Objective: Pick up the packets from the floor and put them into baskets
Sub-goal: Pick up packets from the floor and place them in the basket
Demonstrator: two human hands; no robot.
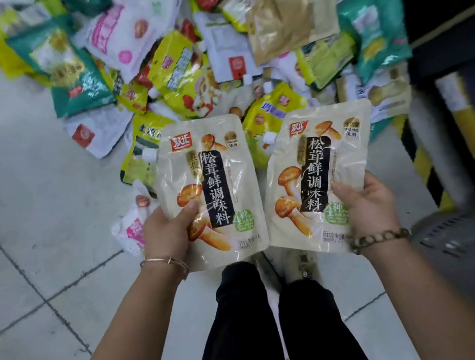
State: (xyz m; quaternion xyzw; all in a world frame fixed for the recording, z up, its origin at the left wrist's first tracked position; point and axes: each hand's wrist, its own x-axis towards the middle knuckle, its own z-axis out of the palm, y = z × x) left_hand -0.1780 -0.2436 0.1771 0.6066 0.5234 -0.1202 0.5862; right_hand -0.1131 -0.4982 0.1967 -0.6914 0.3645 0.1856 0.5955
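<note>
Head view: left grip [168, 234] clamped on the bottom edge of one mushroom packet [225, 142], thumb on front; right grip [367, 208] pinches the twin packet [286, 155] the same way. Beyond both grips the pile of packets [185, 66] covers the floor [22, 208]. What looks like a grey basket [465, 243] sits just outside the right grip, so I'd swing both over and drop them low so they land flat.

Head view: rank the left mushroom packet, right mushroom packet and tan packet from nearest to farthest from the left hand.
1. Left mushroom packet, held in the left hand.
2. Right mushroom packet, beside it, in the right hand.
3. Tan packet, far ahead on the pile.
</note>
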